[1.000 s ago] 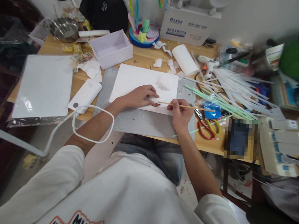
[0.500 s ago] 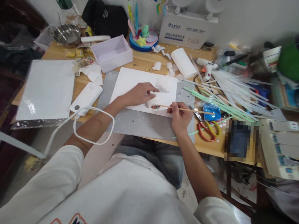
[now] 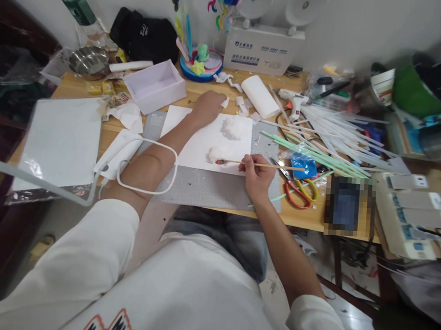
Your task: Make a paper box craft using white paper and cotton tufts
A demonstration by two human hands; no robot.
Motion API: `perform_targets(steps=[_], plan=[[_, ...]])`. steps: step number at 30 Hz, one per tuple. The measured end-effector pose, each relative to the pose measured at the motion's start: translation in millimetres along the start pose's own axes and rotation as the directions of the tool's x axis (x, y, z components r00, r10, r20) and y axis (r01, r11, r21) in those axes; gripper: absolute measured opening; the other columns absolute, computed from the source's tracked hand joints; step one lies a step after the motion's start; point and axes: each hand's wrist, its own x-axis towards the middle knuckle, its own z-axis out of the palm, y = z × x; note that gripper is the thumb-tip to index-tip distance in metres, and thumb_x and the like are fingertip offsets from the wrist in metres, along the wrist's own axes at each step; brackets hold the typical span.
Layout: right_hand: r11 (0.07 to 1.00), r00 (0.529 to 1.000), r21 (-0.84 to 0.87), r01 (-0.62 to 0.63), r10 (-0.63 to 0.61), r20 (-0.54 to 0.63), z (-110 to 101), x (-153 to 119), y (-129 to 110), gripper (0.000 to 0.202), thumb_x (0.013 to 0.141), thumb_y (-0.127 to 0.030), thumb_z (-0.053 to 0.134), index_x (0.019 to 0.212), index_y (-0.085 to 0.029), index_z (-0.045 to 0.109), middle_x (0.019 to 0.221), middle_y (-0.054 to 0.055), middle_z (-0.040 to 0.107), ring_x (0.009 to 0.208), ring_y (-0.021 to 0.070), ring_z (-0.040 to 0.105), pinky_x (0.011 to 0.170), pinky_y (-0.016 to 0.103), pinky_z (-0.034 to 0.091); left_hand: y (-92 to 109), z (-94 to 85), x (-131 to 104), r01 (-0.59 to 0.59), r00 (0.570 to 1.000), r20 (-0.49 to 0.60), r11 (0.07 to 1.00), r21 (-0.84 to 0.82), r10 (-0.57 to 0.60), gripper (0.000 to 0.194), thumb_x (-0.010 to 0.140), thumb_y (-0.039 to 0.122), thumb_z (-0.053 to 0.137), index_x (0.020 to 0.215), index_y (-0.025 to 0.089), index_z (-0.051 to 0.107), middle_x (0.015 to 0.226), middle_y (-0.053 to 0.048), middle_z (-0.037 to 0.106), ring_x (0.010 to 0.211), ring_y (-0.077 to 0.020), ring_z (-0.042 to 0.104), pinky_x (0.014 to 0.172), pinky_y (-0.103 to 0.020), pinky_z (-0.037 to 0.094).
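My left hand (image 3: 208, 108) reaches past the top edge of a white sheet of paper (image 3: 191, 148). Its fingers close on a small scrap of white tissue (image 3: 225, 103) on the table. In my right hand (image 3: 257, 175), a thin wooden stick (image 3: 283, 167) is pinched between thumb and fingers, lying almost level over the paper. The stick's left end carries a small orange and blue tip (image 3: 219, 161), touching or just beside a fluffy white tuft (image 3: 214, 152). Another white tuft (image 3: 233, 129) rests higher on the sheet. Beneath the paper lies a grey cutting mat (image 3: 200, 188).
Right of the mat are scissors (image 3: 298, 195), a blue packet (image 3: 303, 166), green sticks (image 3: 314, 153), a glue gun (image 3: 296, 102) and white sticks (image 3: 335, 124). A tissue roll (image 3: 260, 96) and lilac box (image 3: 156, 89) stand behind. A white cable (image 3: 175, 167) loops over my left forearm.
My left hand has moved from the lower tuft up and away to the tissue scrap. Both tufts are now uncovered. My right hand still holds the stick near the lower tuft.
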Motion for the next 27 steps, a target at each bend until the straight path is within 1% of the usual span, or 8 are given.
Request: perform_targets(steps=[3,10,13,16,18,21,24,27], plan=[[1.0,1.0,-0.012,-0.001,0.001,0.009,0,0,0,0.04,0.092,-0.055,0.062,0.069,-0.021,0.064,0.057,-0.002,0.063,0.053,0.0117,0.058,0.054,0.025,0.045,-4,6.2,2,0.063,0.996,-0.052,0.995,-0.08,-0.067,0.026,0.095,0.016,0.05,0.107,0.017,0.073,0.103,-0.012,0.069,0.1,-0.026,0.06,0.096,-0.043,0.045],[1.0,1.0,-0.013,-0.011,0.012,0.014,0,0,0,0.04,0.091,-0.056,0.062,0.071,-0.021,0.064,0.057,-0.002,0.063,0.053,0.0121,0.059,0.054,0.025,0.046,-15,13.1,11,0.052,0.971,-0.201,0.936,-0.349,-0.129,0.014,0.089,0.015,0.062,0.09,0.014,0.076,0.094,-0.01,0.076,0.093,-0.0225,0.067,0.097,-0.04,0.048],[1.0,1.0,0.012,-0.02,0.02,0.003,0,1,1,0.04,0.091,-0.056,0.063,0.071,-0.021,0.065,0.056,-0.002,0.063,0.053,0.012,0.059,0.055,0.025,0.046,-14,5.5,12,0.09,0.925,-0.298,0.895,-0.437,-0.238,0.009,0.087,0.015,0.067,0.088,0.015,0.075,0.095,-0.009,0.077,0.093,-0.0215,0.069,0.095,-0.038,0.051],[1.0,1.0,0.01,-0.015,0.015,-0.006,0,1,1,0.04,0.09,-0.056,0.063,0.071,-0.021,0.065,0.056,-0.003,0.063,0.052,0.0118,0.059,0.054,0.025,0.046,-8,-13.7,2,0.067,0.875,-0.393,0.875,-0.479,-0.282,0.008,0.087,0.016,0.068,0.086,0.017,0.075,0.093,-0.006,0.078,0.09,-0.019,0.07,0.094,-0.036,0.052],[1.0,1.0,-0.005,-0.009,0.008,-0.011,0,1,1,0.04,0.09,-0.056,0.063,0.07,-0.021,0.064,0.056,-0.002,0.063,0.053,0.0119,0.058,0.054,0.025,0.045,-1,-30.7,-18,0.045,0.872,-0.408,0.874,-0.484,-0.271,0.007,0.087,0.017,0.068,0.085,0.017,0.075,0.088,-0.004,0.077,0.084,-0.017,0.069,0.087,-0.032,0.053],[1.0,1.0,-0.003,-0.002,0.002,-0.017,0,0,1,0.039,0.09,-0.054,0.063,0.07,-0.021,0.065,0.057,-0.002,0.063,0.054,0.0117,0.058,0.055,0.025,0.044,17,-53.7,-74,0.024,0.906,-0.344,0.841,-0.541,-0.247,0.006,0.083,0.02,0.073,0.079,0.016,0.075,0.079,-0.002,0.074,0.078,-0.0151,0.067,0.078,-0.028,0.051],[1.0,1.0,-0.015,0.025,-0.026,-0.011,0,0,3,0.039,0.091,-0.053,0.063,0.071,-0.02,0.065,0.057,-0.003,0.062,0.054,0.0115,0.057,0.054,0.025,0.042,42,-63.0,-144,0.09,0.978,-0.079,0.731,-0.676,-0.193,0.006,0.079,0.024,0.077,0.081,0.019,0.076,0.08,0.0,0.076,0.076,-0.0141,0.067,0.075,-0.027,0.052],[0.994,0.996,-0.071,0.085,-0.086,-0.003,-1,-1,4,0.039,0.092,-0.052,0.063,0.068,-0.02,0.064,0.057,-0.003,0.062,0.054,0.0112,0.056,0.055,0.025,0.04,65,-54.8,-195,0.199,0.98,0.137,0.709,-0.677,-0.143,0.003,0.08,0.024,0.075,0.078,0.024,0.077,0.078,0.002,0.077,0.074,-0.0148,0.068,0.075,-0.029,0.052]])
